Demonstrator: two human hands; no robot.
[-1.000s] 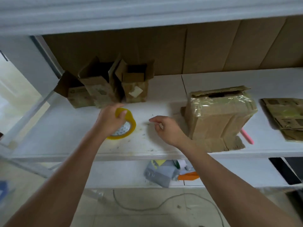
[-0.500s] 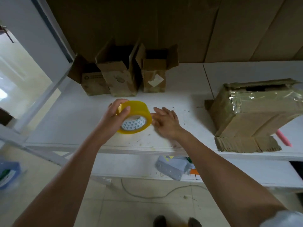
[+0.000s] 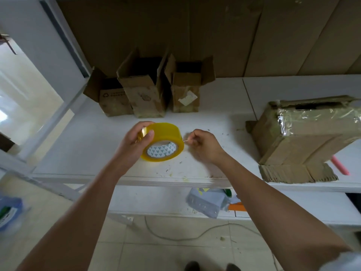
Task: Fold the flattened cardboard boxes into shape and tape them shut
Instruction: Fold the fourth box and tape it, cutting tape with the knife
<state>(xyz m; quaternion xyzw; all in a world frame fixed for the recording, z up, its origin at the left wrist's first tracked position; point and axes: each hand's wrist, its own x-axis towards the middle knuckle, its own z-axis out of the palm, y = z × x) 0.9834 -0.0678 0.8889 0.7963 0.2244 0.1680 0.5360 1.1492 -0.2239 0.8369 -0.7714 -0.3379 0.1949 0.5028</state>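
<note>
Since half a second ago, the right hand (image 3: 203,146) has curled, fingers pinching the free end beside the tape (image 3: 162,142), a glossy yellow roll gripped by the left hand (image 3: 134,143) above the shelf (image 3: 88,145). Three boxes (image 3: 144,90), matte corrugated cardboard, stand behind, formed but open; taping likely remains.

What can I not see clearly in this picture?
- Head view: whether the right hand pinches the free end of the tape roll; too small.
- Insides of the three open boxes; dark.
- The taped box; cut off by the right edge.
- The pink object; partly hidden behind it.
</note>
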